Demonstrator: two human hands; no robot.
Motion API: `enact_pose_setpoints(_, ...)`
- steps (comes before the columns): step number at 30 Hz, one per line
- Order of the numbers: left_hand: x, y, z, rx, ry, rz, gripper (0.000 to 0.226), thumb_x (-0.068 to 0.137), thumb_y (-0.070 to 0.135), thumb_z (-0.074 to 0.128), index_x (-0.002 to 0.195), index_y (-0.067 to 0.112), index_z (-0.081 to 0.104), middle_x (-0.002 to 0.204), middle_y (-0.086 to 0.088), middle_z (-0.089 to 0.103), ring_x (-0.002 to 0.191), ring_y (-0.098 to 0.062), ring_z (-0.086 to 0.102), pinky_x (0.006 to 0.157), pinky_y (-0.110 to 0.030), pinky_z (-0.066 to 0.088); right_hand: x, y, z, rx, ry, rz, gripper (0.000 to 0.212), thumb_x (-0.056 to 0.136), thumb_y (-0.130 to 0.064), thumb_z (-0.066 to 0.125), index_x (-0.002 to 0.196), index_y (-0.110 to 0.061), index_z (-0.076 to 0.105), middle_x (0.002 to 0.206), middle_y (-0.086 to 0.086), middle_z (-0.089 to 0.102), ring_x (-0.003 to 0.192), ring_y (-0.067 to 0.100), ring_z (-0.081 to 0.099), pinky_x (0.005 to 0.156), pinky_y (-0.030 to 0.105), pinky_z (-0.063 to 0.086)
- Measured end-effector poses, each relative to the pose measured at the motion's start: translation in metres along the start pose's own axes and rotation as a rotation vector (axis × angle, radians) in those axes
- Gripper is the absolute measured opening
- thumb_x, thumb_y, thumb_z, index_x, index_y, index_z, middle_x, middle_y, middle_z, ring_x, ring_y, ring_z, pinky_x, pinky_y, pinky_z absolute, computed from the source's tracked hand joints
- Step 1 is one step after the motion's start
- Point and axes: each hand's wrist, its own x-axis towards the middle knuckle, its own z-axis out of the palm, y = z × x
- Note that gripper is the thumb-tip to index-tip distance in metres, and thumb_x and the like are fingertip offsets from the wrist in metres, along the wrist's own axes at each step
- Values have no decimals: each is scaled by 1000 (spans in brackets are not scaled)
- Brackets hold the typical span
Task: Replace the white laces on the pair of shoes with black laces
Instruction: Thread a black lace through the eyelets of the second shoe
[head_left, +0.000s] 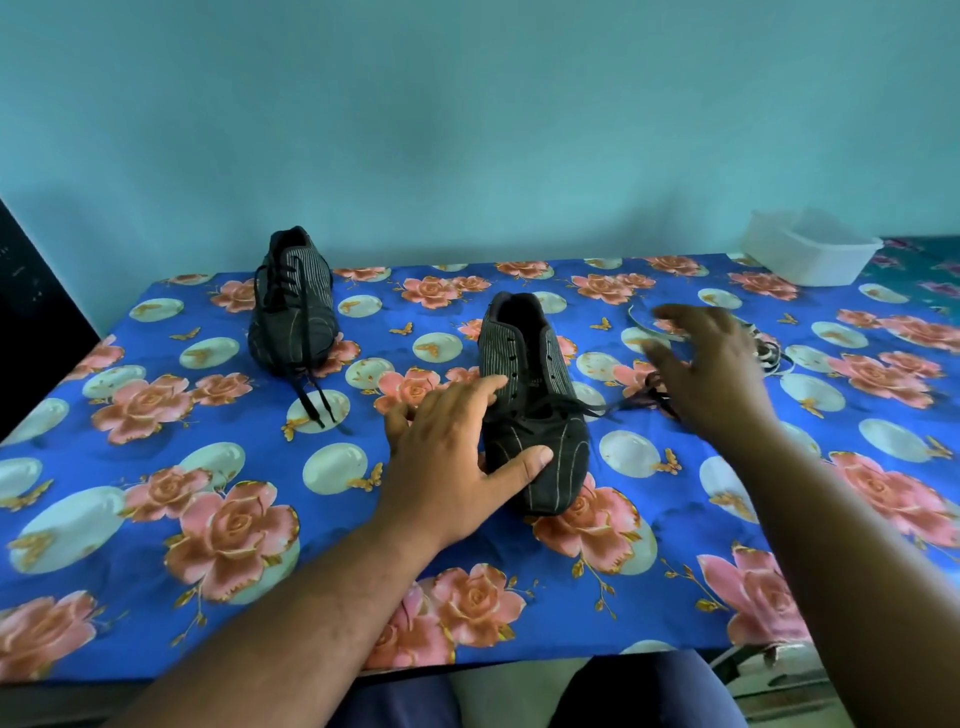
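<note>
The black lace (631, 402) lies just right of the near shoe (530, 410), running sideways from its toe end toward the right hand (711, 374), the closer hand, which hovers over it with fingers spread and holding nothing. The left hand (457, 457) rests flat on that shoe, fingers straight. Two shoes: the far shoe (292, 301) already has black laces. One bundle of white laces (769, 353) lies right.

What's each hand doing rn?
Left hand: open, resting on the near shoe.
Right hand: open, spread over the black lace, holding nothing.
</note>
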Motion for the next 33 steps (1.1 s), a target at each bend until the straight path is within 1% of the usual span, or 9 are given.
enact_pose_setpoints(2,0,-1,0,3,-6,-3,75,81,81,47,139,33,48,130,15,58,125,-12,51,107,-46,24,-14,-19,5,4,-160,-262,43,95,-55,53,132,-35,62,125,-3,62,124,30,48,102,52,39)
enact_pose_setpoints(4,0,-1,1,2,-16,-4,74,82,81,46,139,34,47,131,15,57,127,-13,50,108,-46,23,-24,-31,13,-49,-278,-377,36,98,-53,56,129,-38,64,122,-11,64,121,22,45,98,47,36)
enact_pose_setpoints(10,0,-3,1,22,-35,-3,73,83,83,43,138,36,47,134,15,55,132,-14,48,108,-46,23,-16,-35,18,-11,-260,-420,10,99,-38,61,96,-31,67,98,-16,66,99,14,44,88,42,37)
enact_pose_setpoints(13,0,-3,2,37,-32,9,72,82,83,42,136,36,49,133,15,54,133,-13,45,105,-37,15,1,-28,12,33,-34,-287,9,100,-22,58,95,-22,66,91,-3,66,91,27,57,82,47,49)
enact_pose_setpoints(17,1,-3,3,60,-34,24,67,83,82,42,130,36,57,123,15,55,127,-12,48,98,-29,9,21,-17,-5,-26,232,3,16,103,-21,49,105,-11,61,109,14,63,101,40,54,83,47,42)
enact_pose_setpoints(21,1,-5,3,70,-38,30,66,84,83,41,128,37,58,120,16,55,126,-11,48,98,-30,10,21,-25,2,-126,155,-2,18,104,-28,49,105,-14,60,101,10,67,94,39,59,84,45,41)
enact_pose_setpoints(25,1,-5,2,67,-38,37,66,85,82,41,128,36,58,120,15,55,126,-12,48,97,-28,8,2,-41,4,141,-56,-102,13,102,-29,55,111,-20,59,82,-5,72,73,20,66,68,37,51)
enact_pose_setpoints(28,1,-6,3,53,-43,40,65,85,82,40,129,37,57,122,16,55,127,-9,47,98,-28,8,-22,-46,4,217,-231,-189,11,98,-29,64,106,-25,58,86,-14,69,75,8,61,70,27,46)
enact_pose_setpoints(33,12,-5,-2,48,-22,55,61,89,79,34,131,41,57,129,16,54,130,-10,45,97,-32,15,-42,-39,10,157,-243,-230,10,96,-35,68,92,-26,64,83,-16,63,75,6,57,66,28,43)
